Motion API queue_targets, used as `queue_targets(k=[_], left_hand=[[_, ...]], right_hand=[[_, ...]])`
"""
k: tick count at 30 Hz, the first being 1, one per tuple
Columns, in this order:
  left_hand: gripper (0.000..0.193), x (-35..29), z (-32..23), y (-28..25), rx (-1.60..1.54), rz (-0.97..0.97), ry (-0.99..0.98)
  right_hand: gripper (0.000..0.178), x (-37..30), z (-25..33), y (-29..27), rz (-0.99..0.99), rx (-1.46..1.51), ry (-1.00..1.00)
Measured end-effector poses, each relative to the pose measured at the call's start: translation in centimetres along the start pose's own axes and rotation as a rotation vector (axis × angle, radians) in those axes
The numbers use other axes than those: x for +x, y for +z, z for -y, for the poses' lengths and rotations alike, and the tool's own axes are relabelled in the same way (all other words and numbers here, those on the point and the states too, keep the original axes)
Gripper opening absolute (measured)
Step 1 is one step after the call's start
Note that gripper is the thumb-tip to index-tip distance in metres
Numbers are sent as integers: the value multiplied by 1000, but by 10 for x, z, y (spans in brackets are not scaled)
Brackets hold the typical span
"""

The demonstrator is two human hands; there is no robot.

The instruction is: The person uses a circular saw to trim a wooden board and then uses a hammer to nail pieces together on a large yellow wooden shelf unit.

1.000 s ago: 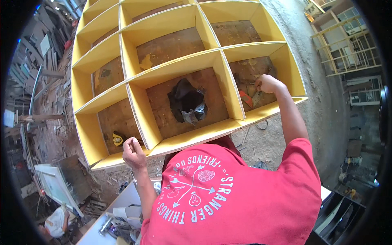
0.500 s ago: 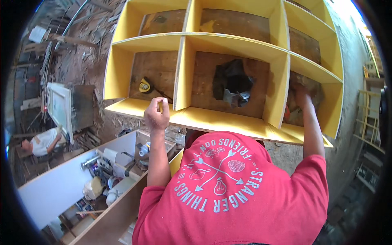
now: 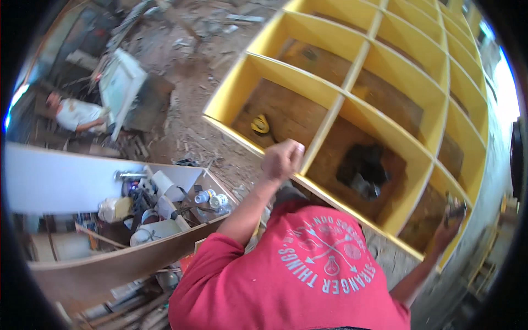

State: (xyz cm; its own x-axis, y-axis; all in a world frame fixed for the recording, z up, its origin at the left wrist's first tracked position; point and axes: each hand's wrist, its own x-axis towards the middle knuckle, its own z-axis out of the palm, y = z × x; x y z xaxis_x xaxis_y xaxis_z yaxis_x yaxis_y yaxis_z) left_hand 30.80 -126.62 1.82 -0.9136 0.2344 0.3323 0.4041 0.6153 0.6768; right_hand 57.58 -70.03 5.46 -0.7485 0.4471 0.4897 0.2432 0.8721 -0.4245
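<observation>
Partitions (image 3: 324,132) are already set in the yellow shelf unit (image 3: 297,82), what remains cannot be told, and a dark tool (image 3: 455,212) is clamped in the right hand's (image 3: 444,234) grip at the end compartment (image 3: 424,215), the left hand's (image 3: 282,160) fingers being drawn together.

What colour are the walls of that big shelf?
The shelf walls are yellow, and they show best in the head view.
</observation>
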Motion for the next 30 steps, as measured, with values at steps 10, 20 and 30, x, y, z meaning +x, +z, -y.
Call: queue_targets(k=[10, 20, 30], left_hand=[[58, 10, -24, -38, 141, 618, -120], [51, 24, 4, -25, 185, 692, -109], [45, 15, -10, -24, 127, 689, -90]], right_hand=[[35, 15, 326, 72, 745, 511, 115], [39, -32, 371, 194, 857, 391, -336], [23, -60, 338, 189, 981, 479, -144]])
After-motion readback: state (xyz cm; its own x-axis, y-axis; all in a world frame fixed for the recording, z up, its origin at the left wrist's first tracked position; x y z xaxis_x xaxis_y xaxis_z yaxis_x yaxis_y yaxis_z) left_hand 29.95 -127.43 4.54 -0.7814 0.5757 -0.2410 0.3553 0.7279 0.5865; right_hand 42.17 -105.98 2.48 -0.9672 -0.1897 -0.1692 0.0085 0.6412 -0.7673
